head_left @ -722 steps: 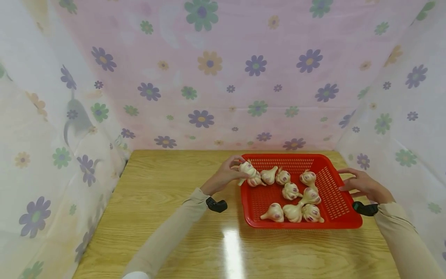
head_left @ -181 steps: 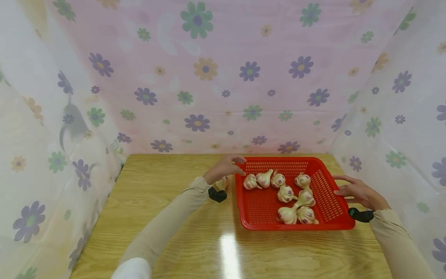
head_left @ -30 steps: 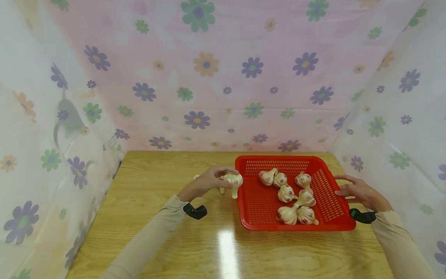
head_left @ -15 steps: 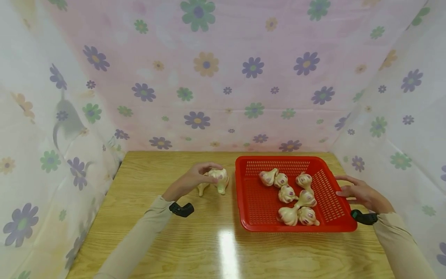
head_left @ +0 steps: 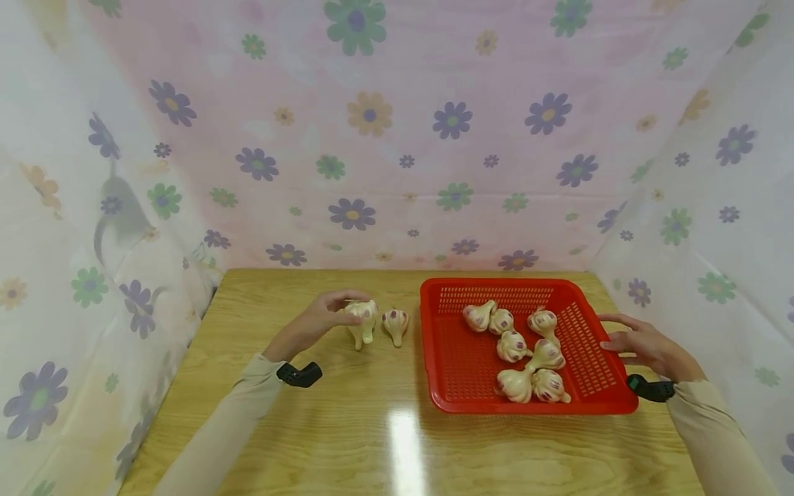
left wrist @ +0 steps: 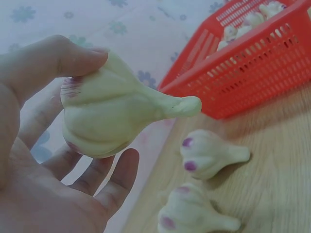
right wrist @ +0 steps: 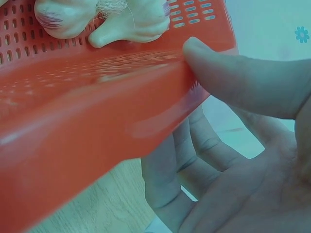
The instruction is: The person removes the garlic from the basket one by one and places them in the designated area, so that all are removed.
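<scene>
My left hand (head_left: 315,321) pinches a garlic bulb (left wrist: 99,107) between thumb and fingers, stem pointing right in the left wrist view. Below it on the wooden table lie two more bulbs: one garlic bulb (left wrist: 206,154) nearer the basket, another garlic bulb (left wrist: 189,213) partly covered by the held one in the head view. At the right, my right hand (head_left: 651,348) grips the side rim of a red plastic basket (right wrist: 97,121), its thumb on the rim and fingers underneath. Several garlic bulbs (head_left: 512,346) sit in the basket, mostly at its middle and right.
The wooden table (head_left: 335,427) carries the basket on its right half. A flowered curtain (head_left: 409,138) hangs behind the table and along both sides. Dark wrist devices (head_left: 300,375) are strapped on both wrists.
Over the last second my left hand has carried the bulb leftward from the basket's left rim. Compared with earlier, fewer bulbs are in the basket and two lie on the table. The right hand keeps its grip.
</scene>
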Motion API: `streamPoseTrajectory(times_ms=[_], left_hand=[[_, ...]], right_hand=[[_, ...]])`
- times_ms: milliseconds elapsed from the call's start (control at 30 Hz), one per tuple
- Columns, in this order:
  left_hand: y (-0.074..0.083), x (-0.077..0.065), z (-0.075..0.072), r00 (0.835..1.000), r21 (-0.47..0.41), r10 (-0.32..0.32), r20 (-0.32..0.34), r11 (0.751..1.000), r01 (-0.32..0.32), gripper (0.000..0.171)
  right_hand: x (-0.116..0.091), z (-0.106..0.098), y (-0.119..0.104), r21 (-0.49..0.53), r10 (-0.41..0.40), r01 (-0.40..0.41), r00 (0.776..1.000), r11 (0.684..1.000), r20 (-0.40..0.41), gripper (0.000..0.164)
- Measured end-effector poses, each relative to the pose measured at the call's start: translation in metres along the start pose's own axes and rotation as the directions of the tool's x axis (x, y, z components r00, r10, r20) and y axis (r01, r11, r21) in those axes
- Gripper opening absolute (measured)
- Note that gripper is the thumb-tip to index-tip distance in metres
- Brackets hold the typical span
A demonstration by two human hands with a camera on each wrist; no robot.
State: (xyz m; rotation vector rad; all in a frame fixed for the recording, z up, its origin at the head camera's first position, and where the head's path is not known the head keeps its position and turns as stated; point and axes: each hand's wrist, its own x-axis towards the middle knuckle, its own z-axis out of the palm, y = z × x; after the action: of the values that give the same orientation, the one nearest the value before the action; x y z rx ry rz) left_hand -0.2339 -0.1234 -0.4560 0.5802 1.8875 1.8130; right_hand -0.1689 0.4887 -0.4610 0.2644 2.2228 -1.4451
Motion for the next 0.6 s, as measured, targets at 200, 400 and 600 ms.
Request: streamPoseTrajectory(times_ms=[200, 400, 600], left_hand=[[-0.005, -0.012, -0.018, 0.999, 0.039, -0.028, -0.033, 0.999, 0.029, 0.043], [-0.011, -0.018, -0.037, 0.996, 0.072, -0.049, -0.074, 0.996, 0.055, 0.047], [-0.018, -0.022, -0.048, 0.994, 0.069, -0.068, -0.085, 0.995, 0.074, 0.05]], right_hand=[[0.003, 0.002, 0.001, 0.0, 0.001, -0.001, 1.0, 1.0, -0.007, 0.072], [0.001, 0.002, -0.001, -0.014, 0.004, -0.004, 1.0, 1.0, -0.005, 0.074], [0.0, 0.001, 0.0, -0.014, -0.001, 0.001, 1.0, 1.0, 0.001, 0.072]])
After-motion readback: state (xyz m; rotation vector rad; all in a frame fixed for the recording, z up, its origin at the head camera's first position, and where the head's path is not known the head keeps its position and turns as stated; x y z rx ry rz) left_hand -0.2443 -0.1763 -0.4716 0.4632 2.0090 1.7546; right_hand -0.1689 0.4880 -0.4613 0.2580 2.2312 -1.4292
